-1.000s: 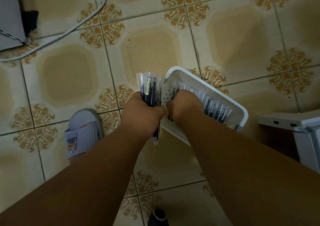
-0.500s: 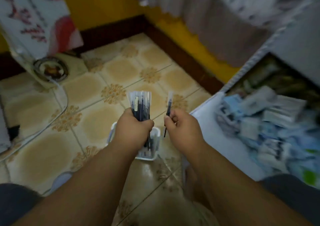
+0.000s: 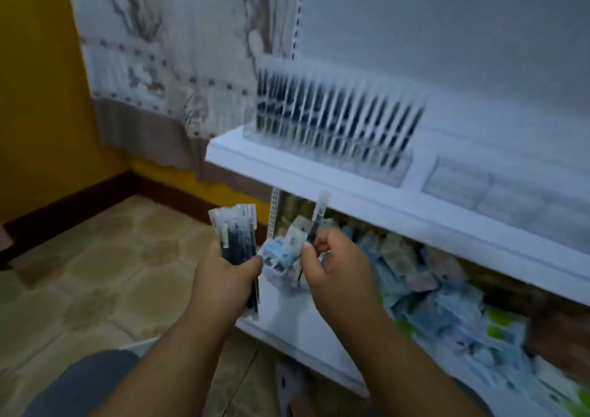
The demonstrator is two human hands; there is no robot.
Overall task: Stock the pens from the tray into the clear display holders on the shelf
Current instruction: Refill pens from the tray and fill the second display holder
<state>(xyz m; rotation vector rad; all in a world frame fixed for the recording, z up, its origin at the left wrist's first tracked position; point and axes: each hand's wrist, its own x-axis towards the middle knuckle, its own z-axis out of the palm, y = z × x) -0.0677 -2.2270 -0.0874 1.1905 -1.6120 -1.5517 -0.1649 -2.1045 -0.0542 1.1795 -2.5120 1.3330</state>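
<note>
My left hand (image 3: 225, 277) grips a bundle of wrapped dark pens (image 3: 236, 237), held upright below the shelf edge. My right hand (image 3: 332, 260) pinches a single wrapped pen (image 3: 317, 222) that points up toward the white shelf (image 3: 319, 174). On that shelf stands a clear display holder (image 3: 329, 123) with a row of several dark pens in it. To its right sits a second clear holder (image 3: 498, 193), blurred. Only a white corner of the tray (image 3: 140, 346) shows by my left forearm.
The lower shelf (image 3: 303, 330) carries a heap of small blue, white and green packets (image 3: 440, 295). A patterned curtain (image 3: 166, 65) hangs against the yellow wall at the left. Tiled floor (image 3: 95, 273) stretches out at the lower left.
My view has swung up from the floor and tray to the shelf. My right hand left the tray with one pen in it, and both hands rose toward the shelf.
</note>
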